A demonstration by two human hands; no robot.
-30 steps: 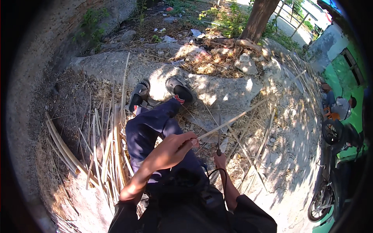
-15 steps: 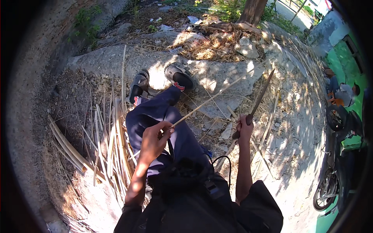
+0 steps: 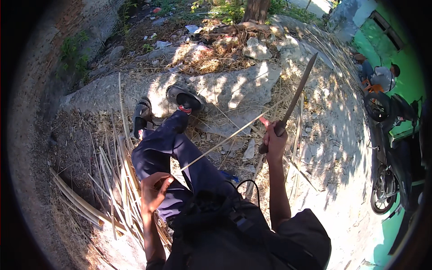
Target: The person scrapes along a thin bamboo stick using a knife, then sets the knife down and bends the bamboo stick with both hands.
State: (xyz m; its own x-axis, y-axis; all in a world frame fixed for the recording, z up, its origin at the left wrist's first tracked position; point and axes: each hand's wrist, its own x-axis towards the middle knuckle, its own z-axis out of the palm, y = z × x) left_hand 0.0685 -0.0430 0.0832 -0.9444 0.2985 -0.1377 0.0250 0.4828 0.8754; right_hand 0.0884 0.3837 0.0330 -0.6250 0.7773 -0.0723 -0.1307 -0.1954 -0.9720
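Note:
I sit on the ground with my legs in dark blue trousers stretched forward. My left hand [image 3: 154, 192] rests over my left thigh and pinches the near end of a long thin bamboo strip [image 3: 229, 135], which slants up to the right. My right hand [image 3: 273, 143] is raised and shut around the handle of a long dark knife [image 3: 297, 95], its blade pointing up and away. The strip's far end passes close by that hand.
A heap of split bamboo strips [image 3: 108, 180] lies on my left. A cracked concrete slab [image 3: 234, 90] and stones lie past my sandalled feet. A motorbike [image 3: 389, 162] stands at the right by a green wall, with another person [image 3: 382, 76] farther off.
My right hand has lifted the knife higher and to the right. My left hand has drawn back toward my body along the strip.

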